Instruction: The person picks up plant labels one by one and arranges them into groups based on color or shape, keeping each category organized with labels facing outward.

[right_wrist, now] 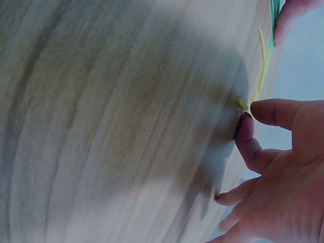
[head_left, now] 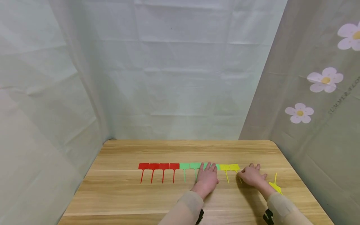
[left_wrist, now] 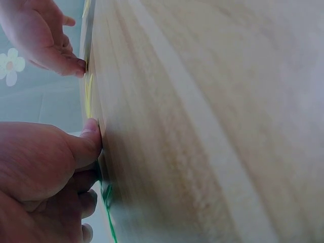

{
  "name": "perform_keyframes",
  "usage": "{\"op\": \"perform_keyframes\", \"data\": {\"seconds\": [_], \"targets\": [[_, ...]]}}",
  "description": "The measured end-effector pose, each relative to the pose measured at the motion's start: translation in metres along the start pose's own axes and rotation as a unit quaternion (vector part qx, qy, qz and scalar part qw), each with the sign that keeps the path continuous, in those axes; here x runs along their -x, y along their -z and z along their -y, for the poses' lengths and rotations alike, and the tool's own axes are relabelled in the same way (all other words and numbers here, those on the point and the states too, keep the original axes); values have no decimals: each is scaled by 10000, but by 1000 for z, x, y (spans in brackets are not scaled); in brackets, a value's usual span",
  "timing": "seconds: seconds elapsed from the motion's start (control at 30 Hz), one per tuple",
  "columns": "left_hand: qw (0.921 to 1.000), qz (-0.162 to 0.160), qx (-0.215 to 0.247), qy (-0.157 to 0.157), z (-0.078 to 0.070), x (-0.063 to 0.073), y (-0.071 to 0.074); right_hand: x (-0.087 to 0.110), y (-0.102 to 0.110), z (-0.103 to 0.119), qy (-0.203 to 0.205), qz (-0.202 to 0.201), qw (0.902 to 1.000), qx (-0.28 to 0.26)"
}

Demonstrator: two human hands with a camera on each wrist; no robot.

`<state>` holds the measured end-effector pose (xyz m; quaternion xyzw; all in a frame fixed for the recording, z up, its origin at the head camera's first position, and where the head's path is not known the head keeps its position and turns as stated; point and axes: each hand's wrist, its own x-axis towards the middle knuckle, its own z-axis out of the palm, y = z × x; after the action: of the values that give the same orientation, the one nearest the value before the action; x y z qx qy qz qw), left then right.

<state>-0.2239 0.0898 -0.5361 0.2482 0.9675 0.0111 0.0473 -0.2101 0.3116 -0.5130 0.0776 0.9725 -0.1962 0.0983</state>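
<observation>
A row of flag-shaped plastic tags with thin stems lies on the wooden table: several red tags (head_left: 143, 166) at left, then green tags (head_left: 184, 166), then two yellow tags (head_left: 224, 167) at right. My left hand (head_left: 208, 178) rests fingers-extended on the green section and covers part of it; green also shows by its fingers in the left wrist view (left_wrist: 108, 197). With thumb and index finger, my right hand (head_left: 251, 175) pinches the stem of the rightmost yellow tag (head_left: 234, 167). A yellow bit (right_wrist: 243, 105) shows at those fingertips in the right wrist view.
More yellow tags (head_left: 276, 187) lie to the right, partly behind my right forearm. The wooden table (head_left: 118, 193) is bordered by pale cloth at the back (head_left: 180, 93) and left, and by a grey cloth with flowers (head_left: 299, 113) at right.
</observation>
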Motion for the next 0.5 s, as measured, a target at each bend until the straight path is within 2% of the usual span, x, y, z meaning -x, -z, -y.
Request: {"op": "perform_keyframes", "data": {"seconds": [0.5], "targets": [[10000,24,58,18,0,-1,-1,0,-2,-5,165,-95,9998,-111]]}}
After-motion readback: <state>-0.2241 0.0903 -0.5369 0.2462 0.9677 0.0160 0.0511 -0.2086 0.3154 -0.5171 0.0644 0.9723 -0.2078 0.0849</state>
